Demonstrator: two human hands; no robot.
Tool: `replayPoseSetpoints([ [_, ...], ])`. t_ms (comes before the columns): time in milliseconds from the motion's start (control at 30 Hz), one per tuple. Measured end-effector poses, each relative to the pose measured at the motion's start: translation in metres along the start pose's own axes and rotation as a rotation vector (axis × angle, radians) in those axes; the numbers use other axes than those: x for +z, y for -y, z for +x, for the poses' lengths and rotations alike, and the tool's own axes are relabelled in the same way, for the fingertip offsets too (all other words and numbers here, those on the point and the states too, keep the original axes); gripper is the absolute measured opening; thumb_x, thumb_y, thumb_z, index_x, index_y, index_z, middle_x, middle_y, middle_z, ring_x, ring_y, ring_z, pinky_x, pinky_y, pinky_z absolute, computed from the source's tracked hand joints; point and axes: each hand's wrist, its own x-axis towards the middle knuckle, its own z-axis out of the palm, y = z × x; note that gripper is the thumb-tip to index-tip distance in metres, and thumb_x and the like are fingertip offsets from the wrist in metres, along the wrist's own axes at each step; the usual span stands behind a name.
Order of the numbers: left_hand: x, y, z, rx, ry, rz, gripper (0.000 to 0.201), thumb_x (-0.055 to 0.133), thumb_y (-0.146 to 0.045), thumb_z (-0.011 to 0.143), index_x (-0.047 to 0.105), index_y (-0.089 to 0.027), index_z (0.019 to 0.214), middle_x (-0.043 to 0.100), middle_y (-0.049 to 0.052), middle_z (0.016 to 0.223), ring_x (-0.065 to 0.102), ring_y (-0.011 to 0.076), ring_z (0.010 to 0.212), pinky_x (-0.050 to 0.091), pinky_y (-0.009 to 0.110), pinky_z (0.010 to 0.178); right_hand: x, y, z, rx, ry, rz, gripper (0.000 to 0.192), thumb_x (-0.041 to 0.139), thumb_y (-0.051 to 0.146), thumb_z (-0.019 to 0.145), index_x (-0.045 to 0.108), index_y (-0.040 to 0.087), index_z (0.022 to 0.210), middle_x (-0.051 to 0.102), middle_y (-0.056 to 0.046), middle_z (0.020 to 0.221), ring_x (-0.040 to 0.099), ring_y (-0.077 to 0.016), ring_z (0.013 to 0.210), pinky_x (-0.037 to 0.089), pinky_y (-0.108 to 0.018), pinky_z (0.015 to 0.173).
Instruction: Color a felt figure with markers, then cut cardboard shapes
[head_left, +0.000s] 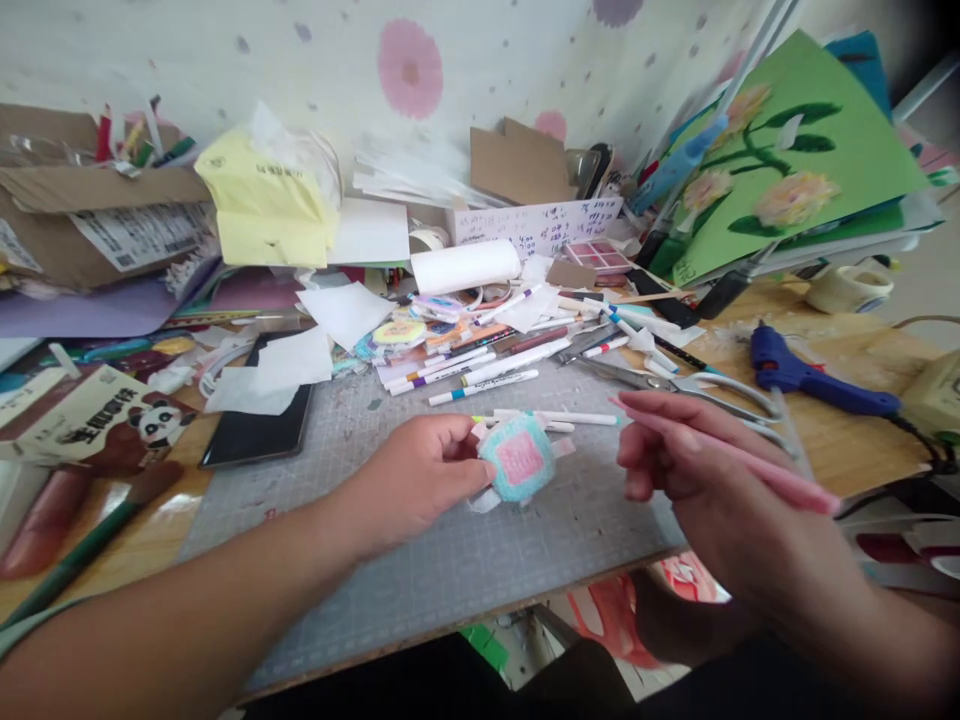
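Between the thumb and fingers of my left hand (424,465) is a small rounded paper piece (519,458), coloured light blue with a pink square in its middle. Bits of clear or whitish tape stick out around its edge. My right hand (701,470) grips a slim pink pen-like tool (735,460), its thin tip pointing left toward the paper piece but apart from it. Both hands are above a grey cutting mat (337,560). Just behind the paper piece lie white markers (577,418).
Scissors (697,385) and a blue glue gun (817,375) lie at the right. Behind are piled markers, paper scraps and a white roll (465,266). A dark tablet-like slab (259,430), a panda-printed carton (94,415) and a brush (97,540) are at the left.
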Motion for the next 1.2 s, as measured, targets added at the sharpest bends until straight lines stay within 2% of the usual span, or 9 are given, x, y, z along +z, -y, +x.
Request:
replayPoseSetpoints([
  [67, -0.001, 0.0, 0.001, -0.016, -0.004, 0.107, 0.014, 0.062, -0.029, 0.076, 0.063, -0.016, 0.081, 0.063, 0.0, 0.074, 0.054, 0.0153, 0.065, 0.036, 0.026, 0.058, -0.007, 0.004, -0.003, -0.029, 0.088, -0.031, 0.031, 0.054, 0.047, 0.089, 0.071, 0.03, 0.108, 0.069, -0.005, 0.084, 0.058, -0.02, 0.068, 0.048, -0.032, 0.06],
  [167, -0.002, 0.002, 0.002, -0.006, -0.026, 0.224, 0.015, 0.061, -0.031, 0.077, 0.062, -0.017, 0.081, 0.063, 0.0, 0.073, 0.055, 0.0164, 0.066, 0.037, 0.026, 0.057, -0.006, 0.012, -0.007, -0.04, 0.254, -0.19, 0.02, 0.06, 0.042, 0.086, 0.076, 0.031, 0.092, 0.073, -0.005, 0.088, 0.062, -0.0225, 0.076, 0.049, -0.032, 0.061],
  [233, -0.003, 0.003, 0.002, 0.014, -0.043, 0.284, 0.014, 0.061, -0.031, 0.077, 0.061, -0.018, 0.079, 0.063, -0.001, 0.073, 0.056, 0.0165, 0.066, 0.038, 0.025, 0.057, 0.001, 0.015, -0.006, -0.044, 0.297, -0.25, 0.009, 0.064, 0.034, 0.083, 0.072, 0.029, 0.083, 0.069, -0.002, 0.078, 0.061, -0.0192, 0.069, 0.047, -0.028, 0.055],
  [300, -0.003, 0.002, 0.002, 0.039, -0.061, 0.325, 0.012, 0.06, -0.031, 0.078, 0.06, -0.019, 0.076, 0.062, -0.002, 0.071, 0.055, 0.0156, 0.064, 0.039, 0.025, 0.055, 0.009, 0.016, -0.005, -0.037, 0.318, -0.278, 0.004, 0.066, 0.028, 0.079, 0.064, 0.026, 0.077, 0.061, 0.001, 0.067, 0.054, -0.0149, 0.057, 0.043, -0.025, 0.048],
  [367, -0.002, 0.001, 0.001, 0.056, -0.069, 0.342, 0.011, 0.06, -0.029, 0.077, 0.059, -0.019, 0.075, 0.062, -0.002, 0.07, 0.056, 0.0151, 0.064, 0.039, 0.024, 0.055, 0.017, 0.013, -0.002, -0.042, 0.32, -0.331, 0.012, 0.067, 0.027, 0.078, 0.058, 0.024, 0.07, 0.057, 0.002, 0.062, 0.05, -0.0134, 0.052, 0.04, -0.024, 0.045],
  [467, -0.001, 0.0, 0.002, 0.08, -0.061, 0.348, 0.009, 0.058, -0.028, 0.077, 0.059, -0.019, 0.077, 0.065, -0.001, 0.074, 0.059, 0.0167, 0.068, 0.041, 0.025, 0.058, 0.026, 0.007, 0.0, -0.074, 0.303, -0.402, 0.02, 0.066, 0.031, 0.078, 0.054, 0.023, 0.063, 0.058, 0.001, 0.057, 0.05, -0.0142, 0.052, 0.039, -0.026, 0.046],
  [700, 0.001, 0.003, 0.002, 0.103, -0.079, 0.421, 0.011, 0.056, -0.029, 0.076, 0.06, -0.019, 0.076, 0.065, 0.0, 0.074, 0.059, 0.0187, 0.069, 0.041, 0.027, 0.058, 0.033, 0.0, 0.001, -0.145, 0.304, -0.543, 0.018, 0.063, 0.029, 0.079, 0.056, 0.023, 0.064, 0.06, 0.0, 0.056, 0.053, -0.0144, 0.05, 0.04, -0.026, 0.045],
  [867, 0.001, 0.002, 0.001, 0.105, -0.085, 0.406, 0.009, 0.055, -0.028, 0.075, 0.057, -0.019, 0.073, 0.062, -0.002, 0.07, 0.056, 0.0166, 0.066, 0.038, 0.025, 0.055, 0.031, -0.001, 0.0, -0.152, 0.309, -0.515, 0.022, 0.064, 0.03, 0.08, 0.056, 0.023, 0.061, 0.06, 0.0, 0.054, 0.053, -0.0148, 0.049, 0.04, -0.026, 0.044],
  [1200, 0.001, 0.001, 0.001, 0.112, -0.086, 0.446, 0.012, 0.054, -0.029, 0.075, 0.06, -0.019, 0.075, 0.062, 0.0, 0.071, 0.056, 0.0176, 0.066, 0.038, 0.027, 0.055, 0.032, -0.001, 0.002, -0.172, 0.318, -0.51, 0.02, 0.064, 0.029, 0.08, 0.057, 0.023, 0.062, 0.059, 0.0, 0.055, 0.053, -0.0145, 0.049, 0.04, -0.027, 0.045],
])
